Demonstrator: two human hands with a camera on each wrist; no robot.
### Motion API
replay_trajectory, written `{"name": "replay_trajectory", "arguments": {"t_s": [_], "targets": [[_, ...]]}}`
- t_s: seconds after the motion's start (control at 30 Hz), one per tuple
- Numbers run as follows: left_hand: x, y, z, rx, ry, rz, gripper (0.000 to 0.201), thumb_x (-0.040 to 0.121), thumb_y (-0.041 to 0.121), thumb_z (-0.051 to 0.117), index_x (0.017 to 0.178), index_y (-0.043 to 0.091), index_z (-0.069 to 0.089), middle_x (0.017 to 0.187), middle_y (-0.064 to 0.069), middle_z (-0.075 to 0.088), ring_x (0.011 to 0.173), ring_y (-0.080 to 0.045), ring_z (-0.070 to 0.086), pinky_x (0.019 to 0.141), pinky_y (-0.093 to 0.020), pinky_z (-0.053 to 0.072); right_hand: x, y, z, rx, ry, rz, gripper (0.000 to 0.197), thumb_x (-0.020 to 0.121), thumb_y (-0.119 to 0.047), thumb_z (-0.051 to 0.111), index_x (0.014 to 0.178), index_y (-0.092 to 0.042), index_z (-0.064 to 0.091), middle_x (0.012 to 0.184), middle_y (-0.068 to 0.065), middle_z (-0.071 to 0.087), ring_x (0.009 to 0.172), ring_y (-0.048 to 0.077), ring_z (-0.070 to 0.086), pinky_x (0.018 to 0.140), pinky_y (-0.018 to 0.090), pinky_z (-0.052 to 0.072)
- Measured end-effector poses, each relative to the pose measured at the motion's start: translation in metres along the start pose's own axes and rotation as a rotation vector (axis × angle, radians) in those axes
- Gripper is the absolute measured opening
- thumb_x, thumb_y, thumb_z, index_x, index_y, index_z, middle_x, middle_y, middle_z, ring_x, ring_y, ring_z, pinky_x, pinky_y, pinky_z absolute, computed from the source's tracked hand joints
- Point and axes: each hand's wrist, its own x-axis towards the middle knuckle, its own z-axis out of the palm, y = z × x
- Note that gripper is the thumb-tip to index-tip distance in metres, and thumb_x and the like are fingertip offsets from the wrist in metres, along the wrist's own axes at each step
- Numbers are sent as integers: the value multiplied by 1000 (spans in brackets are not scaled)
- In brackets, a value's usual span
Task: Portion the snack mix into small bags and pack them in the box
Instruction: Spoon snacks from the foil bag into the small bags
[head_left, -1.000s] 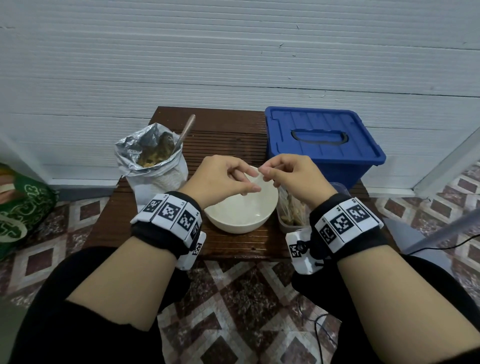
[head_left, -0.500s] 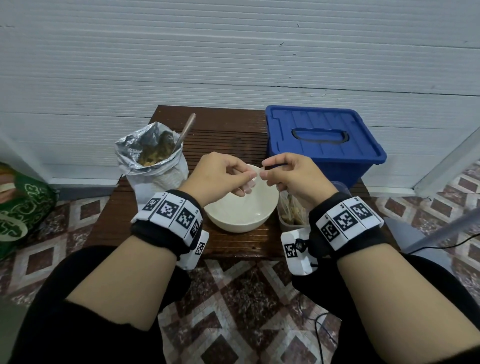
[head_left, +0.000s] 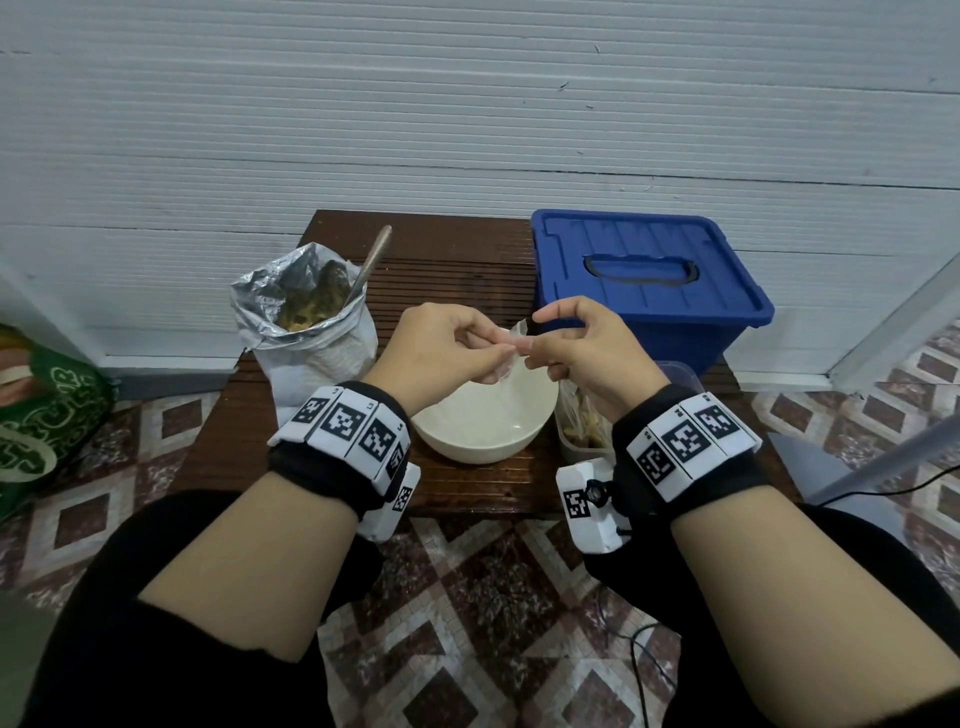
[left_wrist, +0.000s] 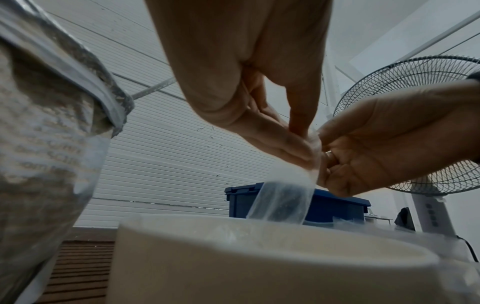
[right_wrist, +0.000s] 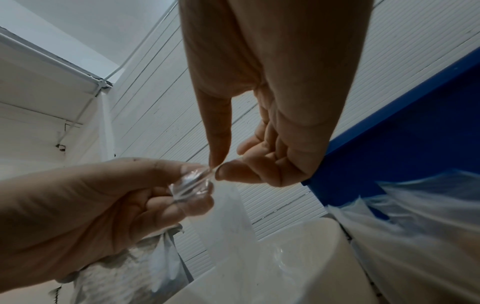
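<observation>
From the head view, both forearms reach forward over the low wooden counter, wrists banded with marker cuffs. The left hand and the right hand meet fingertip to fingertip, each grip pinched on the top edge of one small clear bag, which hangs between them. Directly under the two grips stands a white bowl. Left of the left grip a foil snack mix bag stands open, brown pieces showing inside and a spoon leaning out of it. Beyond the right grip sits the blue box, lid on. Below the right wrist a clear tub holds some filled bags, partly hidden by the hand.

From the left wrist, the left hand points down, its thumb and fingers pressed together on the bag's mouth, with the right hand pinching the same edge from the right. The small clear bag hangs slack, its lower end at the bowl rim; nothing can be made out inside it. The blue box shows behind the bag, a standing fan past the right hand, and the snack mix bag close at left.

From the right wrist, the right hand pinches the film between thumb and forefinger; the left hand holds the crumpled edge of the small clear bag in curled fingers. The bowl lies below, the blue box at right.
</observation>
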Motion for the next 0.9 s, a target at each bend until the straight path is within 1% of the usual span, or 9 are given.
{"name": "replay_trajectory", "arguments": {"t_s": [0.13,0.27,0.33,0.4,0.5,0.57,0.67,0.77,0.9], "targets": [[0,1,2,-7,59,-33,8,84,4,70,79,9,66,71,-11,72,68,-12,72,62,-22,58,2,0,-1,-33,34,-3,32,77,-6,75,100,-15,55,80,9,70,68,13,62,61,25,47],[1,-1,0,105,144,14,6,83,13,71,83,13,65,74,-2,71,70,-9,70,60,-20,56,2,0,-4,-145,49,-17,25,77,-8,76,93,-15,59,75,6,68,60,8,60,62,22,44],[3,-3,-5,175,29,45,26,75,28,81,96,24,66,92,8,70,85,-2,66,74,-18,54,2,0,-6,-161,50,-29,21,76,-7,77,89,-13,62,77,8,69,56,7,58,58,18,44],[4,-4,-10,287,-135,62,66,60,41,88,119,34,59,119,18,59,108,3,55,91,-21,47,3,-1,-8,-143,52,-27,21,74,-7,78,86,-12,62,74,6,68,53,6,56,53,16,43],[5,-5,-14,463,-218,164,96,54,45,89,138,36,45,137,18,46,128,0,37,106,-23,30,4,-3,-12,-96,10,-9,27,72,-6,79,77,-15,55,68,5,67,53,10,55,52,22,41],[5,-7,-13,479,-205,211,88,57,46,88,135,37,49,135,19,49,127,2,37,106,-20,26,4,-3,-14,-62,-51,-7,28,73,-4,78,76,-15,52,70,8,69,53,11,56,51,23,40],[7,-12,-10,422,-145,222,67,60,44,87,121,35,60,119,21,60,113,8,48,93,-5,28,4,-2,-14,-48,-117,-23,21,76,-4,75,77,-14,57,69,5,69,55,10,57,51,21,40],[10,-15,-7,417,-75,245,62,60,42,88,116,30,63,111,16,63,106,4,54,84,3,31,3,-4,-13,-99,-130,-39,7,82,-13,70,82,-13,64,75,1,71,65,12,61,55,23,40],[12,-19,-8,432,7,299,61,61,40,88,115,27,63,104,13,61,95,3,56,80,0,35,-2,-8,-11,-236,-141,-67,30,84,-39,67,91,-10,71,88,-5,71,72,5,60,61,17,42]]}}
